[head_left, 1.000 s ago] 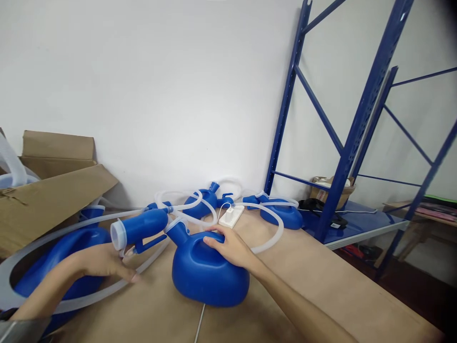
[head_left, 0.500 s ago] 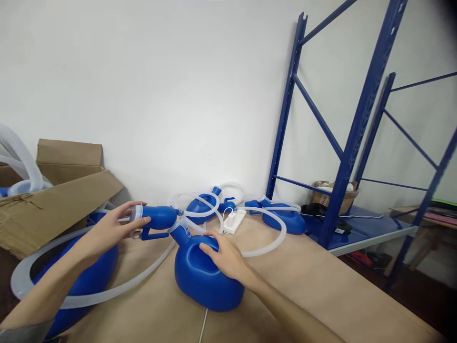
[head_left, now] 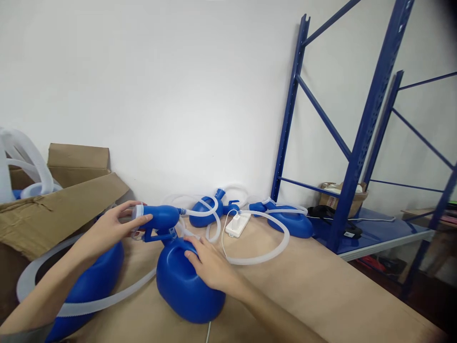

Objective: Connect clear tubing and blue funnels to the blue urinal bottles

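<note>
Smooth, slightly glossy blue plastic jug (head_left: 185, 286); translucent ribbed plastic hose (head_left: 260, 255); matt brown worktop (head_left: 321, 290); painted metal rack (head_left: 360, 138).

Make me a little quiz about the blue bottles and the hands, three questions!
1. True or false: the right hand rests on the big blue bottle.
2. What does the left hand hold? A) the white box B) the blue funnel piece C) the cardboard box
3. What colour is the shelf rack on the right?

Key:
1. True.
2. B, the blue funnel piece.
3. Blue.
</note>
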`<state>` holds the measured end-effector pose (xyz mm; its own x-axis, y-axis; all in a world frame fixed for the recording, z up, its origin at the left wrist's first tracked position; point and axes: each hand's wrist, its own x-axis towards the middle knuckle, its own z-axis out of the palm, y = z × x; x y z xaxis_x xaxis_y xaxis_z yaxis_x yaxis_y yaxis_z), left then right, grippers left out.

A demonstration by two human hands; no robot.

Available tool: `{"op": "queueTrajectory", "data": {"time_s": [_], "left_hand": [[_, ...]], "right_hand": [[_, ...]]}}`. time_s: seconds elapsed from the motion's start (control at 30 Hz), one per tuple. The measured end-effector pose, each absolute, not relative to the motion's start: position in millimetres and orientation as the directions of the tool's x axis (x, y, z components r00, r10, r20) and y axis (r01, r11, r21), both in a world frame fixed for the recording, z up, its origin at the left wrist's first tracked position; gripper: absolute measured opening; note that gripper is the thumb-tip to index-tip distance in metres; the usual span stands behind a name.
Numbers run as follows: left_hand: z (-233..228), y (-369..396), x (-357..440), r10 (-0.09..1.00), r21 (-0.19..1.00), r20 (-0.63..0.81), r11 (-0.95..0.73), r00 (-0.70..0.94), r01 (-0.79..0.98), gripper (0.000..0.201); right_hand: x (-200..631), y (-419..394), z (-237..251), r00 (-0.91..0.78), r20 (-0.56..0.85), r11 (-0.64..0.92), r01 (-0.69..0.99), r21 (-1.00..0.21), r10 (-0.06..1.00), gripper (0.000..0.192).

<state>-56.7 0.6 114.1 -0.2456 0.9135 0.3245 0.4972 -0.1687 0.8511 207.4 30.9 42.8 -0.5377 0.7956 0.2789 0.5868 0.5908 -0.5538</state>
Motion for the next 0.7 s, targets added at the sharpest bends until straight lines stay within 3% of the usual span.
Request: {"op": "queueTrajectory", "data": {"time_s": [0.2,0.3,0.4,0.57,0.7], "left_hand": [[115,1,-58,0.925,0.801,0.325,-0.157,-0.198,0.578,0.073],[116,0,-58,0.938,0.79,0.298,-0.14,-0.175,0.597,0.076],[116,1,-57,0.946,0.792,0.293,-0.159,-0.138,0.59,0.075],[114,6,-57,0.932,0.795,0.32,-0.167,-0.168,0.583,0.073],[110,11,-64,0.895,0.776,0.384,-0.18,-0.227,0.604,0.066]], "right_hand": [[218,33,49,-0.483,0.306,0.544,0.823,-0.162,0.821,0.049],[225,35,55,-0.448,0.287,0.489,0.868,-0.085,0.846,0.051],[227,36,61,-0.442,0.307,0.505,0.846,-0.168,0.843,0.048],[207,36,61,-0.431,0.37,0.566,0.675,-0.473,0.823,0.041],[185,35,51,-0.449,0.376,0.586,0.645,-0.491,0.81,0.045]]}}
